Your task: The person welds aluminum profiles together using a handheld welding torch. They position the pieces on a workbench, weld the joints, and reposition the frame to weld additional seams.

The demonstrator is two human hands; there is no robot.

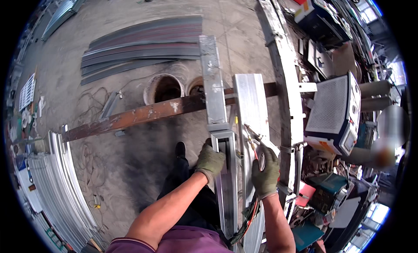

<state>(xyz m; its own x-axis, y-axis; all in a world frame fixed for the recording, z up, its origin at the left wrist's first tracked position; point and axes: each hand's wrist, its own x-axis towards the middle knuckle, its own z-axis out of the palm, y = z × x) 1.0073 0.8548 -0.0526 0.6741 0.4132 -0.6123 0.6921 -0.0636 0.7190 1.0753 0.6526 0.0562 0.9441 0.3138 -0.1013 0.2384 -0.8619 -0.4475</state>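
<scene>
Clock face: 12 is directly away from you.

Your right hand (266,172), in an olive-green work glove: fingers curled around a slim metal tool with a brass-coloured section (251,144); its tip points to 11 o'clock. A thin red-and-black hose (251,217) runs toward 6 from below this hand.

Your left hand (210,161), gloved alike: fingers bent over the left edge of a grey metal profile with a dark slot (230,183). Touching, yes; whether they grip firmly, you cannot tell, as the far side is hidden.

Key relation: the slotted profile lies at 3 o'clock from your left fingers and at 9 from your right, its long axis roughly 12 to 6. Your left hand is the nearer, in contact; your right is apart. The tool's tip sits over a broad silver metal channel (251,96), which runs nearly parallel just to the right of the profile.

Further out: a grey square-section tube (213,83) continues toward 12 from the profile's head. A rust-brown steel beam (143,115) crosses toward 9; a long whitish metal beam (285,100) stands at 1 o'clock from your right hand.
</scene>
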